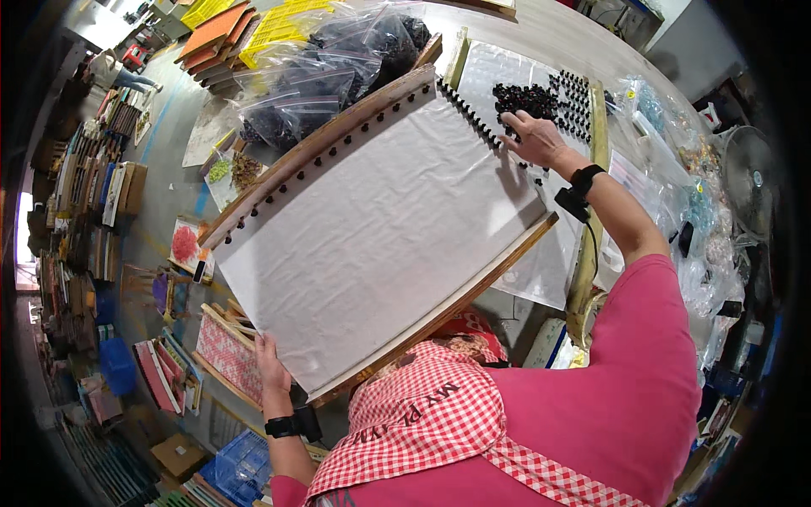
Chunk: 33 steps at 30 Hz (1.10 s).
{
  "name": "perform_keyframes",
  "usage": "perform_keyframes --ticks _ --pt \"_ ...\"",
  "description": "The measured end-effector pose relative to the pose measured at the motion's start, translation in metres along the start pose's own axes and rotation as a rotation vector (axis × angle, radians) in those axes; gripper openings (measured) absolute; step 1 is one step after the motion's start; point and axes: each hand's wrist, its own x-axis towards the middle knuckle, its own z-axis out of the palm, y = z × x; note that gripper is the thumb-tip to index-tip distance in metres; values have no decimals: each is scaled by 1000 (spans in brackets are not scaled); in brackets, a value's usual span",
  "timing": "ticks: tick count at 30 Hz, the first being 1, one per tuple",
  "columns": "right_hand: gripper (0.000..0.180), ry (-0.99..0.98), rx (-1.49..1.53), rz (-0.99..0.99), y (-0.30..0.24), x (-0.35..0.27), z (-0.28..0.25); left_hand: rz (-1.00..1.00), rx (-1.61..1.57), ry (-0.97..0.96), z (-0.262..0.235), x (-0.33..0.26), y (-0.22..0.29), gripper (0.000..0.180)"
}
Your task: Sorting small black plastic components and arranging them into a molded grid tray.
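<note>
A white sheet-covered board with wooden side rails (363, 228) is tilted in front of me. My left hand (272, 372) is closed on its near left corner. Small black pieces (317, 162) stand in a row along the far rail, and another row (467, 111) follows the right edge. My right hand (539, 139) hovers at that right-hand row, fingers bent together; what they pinch, if anything, is too small to make out. Just beyond is a heap of black pieces (528, 100) on a second, plastic-covered board (541, 270), with more set out in spaced rows beside it.
Clear bags of black pieces (308, 89) lie beyond the far rail. Yellow crates (283, 29) and orange boards (215, 42) are behind them. Plastic bags (676, 169) and a metal fan (750, 173) stand at right. Stacked boards (80, 182) and a blue basket (241, 465) are at left.
</note>
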Motion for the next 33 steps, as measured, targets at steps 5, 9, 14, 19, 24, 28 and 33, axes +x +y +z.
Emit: perform_keyframes --ticks 5,9,14,19,24,28,33 --pt "56 63 26 44 -42 28 29 -79 -30 19 -2 5 3 40" --pt "40 10 225 206 -36 32 43 -63 -12 67 -8 5 1 41" --pt "32 54 432 277 -19 40 58 -46 -35 4 13 0 17 42" --pt "36 24 199 311 3 39 46 -55 -17 34 14 5 20 39" --pt "45 113 68 277 -22 57 23 -63 -39 35 6 13 22 38" --pt "59 94 106 274 -60 82 30 -118 -78 13 -1 18 20 39" --pt "35 159 308 310 -19 83 69 -114 -81 2 12 20 28 38"
